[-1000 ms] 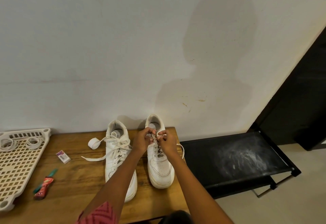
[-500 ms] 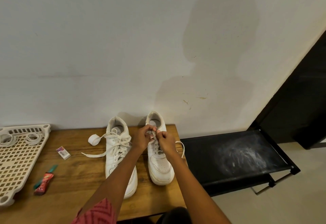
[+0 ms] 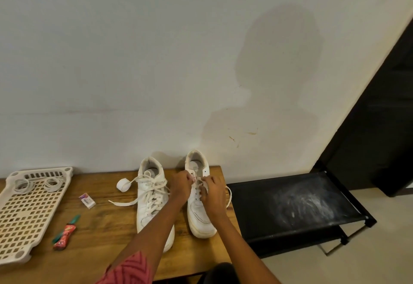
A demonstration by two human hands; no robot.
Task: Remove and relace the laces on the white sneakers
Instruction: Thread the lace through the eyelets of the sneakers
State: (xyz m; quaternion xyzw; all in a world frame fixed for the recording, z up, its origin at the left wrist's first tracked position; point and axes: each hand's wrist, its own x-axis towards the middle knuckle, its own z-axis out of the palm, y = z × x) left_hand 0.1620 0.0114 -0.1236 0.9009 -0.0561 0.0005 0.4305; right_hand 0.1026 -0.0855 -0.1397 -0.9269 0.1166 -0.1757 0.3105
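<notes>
Now, entries run largest to smallest
Table (image 3: pixel 107 234): wooden top against a pale wall, carrying both sneakers and the small items
Rack (image 3: pixel 290 207): black, low, just right of the table, top smeared with white dust
Tray (image 3: pixel 24 214): cream perforated plastic at the table's left end, two coiled white laces lying at its far edge
Left sneaker (image 3: pixel 152 201): white, toe toward the person, laced, one lace end trailing left onto the table; the left forearm crosses above its toe
Right sneaker (image 3: pixel 199 212): white, beside the left one and apart from it, heel at the wall; both hands sit over its upper eyelets
Left hand (image 3: pixel 181 186): fingers curled, pinching the lace at the tongue
Right hand (image 3: pixel 213 192): fingers curled, pinching the lace close beside the left hand's fingertips
Lace (image 3: pixel 228 196): white, a loop hanging off the right sneaker's outer side
Tube (image 3: pixel 66 235): red with green cap, lying near the tray
Tape roll (image 3: pixel 122 185): white, just left of the left sneaker
Eraser (image 3: pixel 87 200): small white block, between tray and left sneaker
</notes>
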